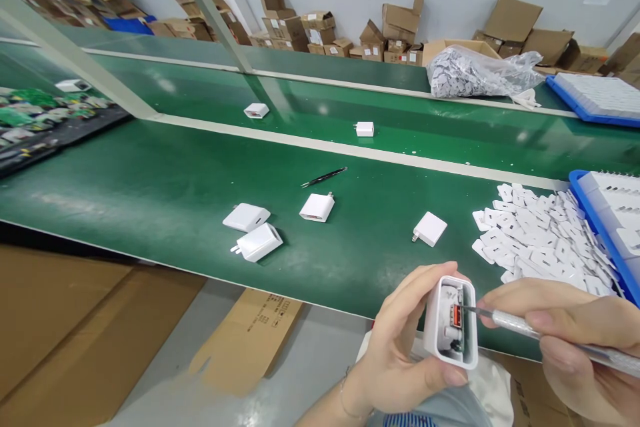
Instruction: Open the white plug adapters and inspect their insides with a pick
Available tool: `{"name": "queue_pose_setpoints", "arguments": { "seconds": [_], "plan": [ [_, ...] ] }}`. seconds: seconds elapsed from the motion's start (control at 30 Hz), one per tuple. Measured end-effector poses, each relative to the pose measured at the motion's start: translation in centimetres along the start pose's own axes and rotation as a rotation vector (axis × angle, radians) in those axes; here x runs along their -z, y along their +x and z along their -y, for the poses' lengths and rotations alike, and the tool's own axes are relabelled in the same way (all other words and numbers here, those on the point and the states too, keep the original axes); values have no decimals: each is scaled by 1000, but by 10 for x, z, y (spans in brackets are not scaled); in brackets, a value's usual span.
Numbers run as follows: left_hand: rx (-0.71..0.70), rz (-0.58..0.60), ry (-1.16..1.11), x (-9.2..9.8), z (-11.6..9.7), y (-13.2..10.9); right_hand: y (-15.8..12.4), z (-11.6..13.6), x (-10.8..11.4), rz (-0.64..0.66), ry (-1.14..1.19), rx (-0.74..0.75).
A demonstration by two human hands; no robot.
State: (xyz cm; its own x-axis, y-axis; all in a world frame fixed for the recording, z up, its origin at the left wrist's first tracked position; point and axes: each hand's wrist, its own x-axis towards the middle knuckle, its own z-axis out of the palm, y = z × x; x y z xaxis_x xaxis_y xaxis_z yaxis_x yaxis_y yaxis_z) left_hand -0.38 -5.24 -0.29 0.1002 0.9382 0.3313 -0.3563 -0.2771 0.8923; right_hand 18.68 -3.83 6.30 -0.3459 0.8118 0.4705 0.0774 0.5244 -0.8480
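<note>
My left hand (400,353) grips a white charger housing (433,323) by its sides, its open end facing me. Inside show a red-orange port (457,315) and parts of a circuit board. My right hand (575,327) is closed round a thin silver metal tool (520,325), whose pointed tip reaches into the opening beside the port. On the green table (165,173) lie white chargers: two side by side (246,217) (259,243), one near the middle (317,207) and one above my hands (430,229). Black tweezers (324,177) rest behind the middle charger.
A pile of flat white covers (545,240) lies at right beside a blue tray (580,190). Two chargers (257,111) (365,129) sit on the green belt beyond the pale rail (300,140). Circuit boards (35,113) fill a black tray at left. A bag of parts (465,71) stands behind.
</note>
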Motion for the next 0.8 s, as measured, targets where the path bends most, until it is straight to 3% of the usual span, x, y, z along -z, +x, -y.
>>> {"name": "queue_pose_setpoints", "arguments": {
  "seconds": [0.1, 0.2, 0.33, 0.43, 0.67, 0.8],
  "plan": [
    [17, -9, -35, -1, 0, -1, 2, -9, -4, 44, 32, 102],
    [9, -5, -89, -2, -1, -1, 2, -23, -14, 0, 197, 209],
    [3, 1, -103, -3, 0, -1, -1, -33, -31, -181, 396, 100],
    [4, 9, -102, -3, 2, -1, -1, -34, -36, -225, 447, 61],
    [-94, 27, 52, 1, 5, 1, 6, -25, -20, -262, 298, 34],
    [-159, -1, 201, 5, 9, 1, 10, -18, -13, -167, 142, 72]
  ]
}}
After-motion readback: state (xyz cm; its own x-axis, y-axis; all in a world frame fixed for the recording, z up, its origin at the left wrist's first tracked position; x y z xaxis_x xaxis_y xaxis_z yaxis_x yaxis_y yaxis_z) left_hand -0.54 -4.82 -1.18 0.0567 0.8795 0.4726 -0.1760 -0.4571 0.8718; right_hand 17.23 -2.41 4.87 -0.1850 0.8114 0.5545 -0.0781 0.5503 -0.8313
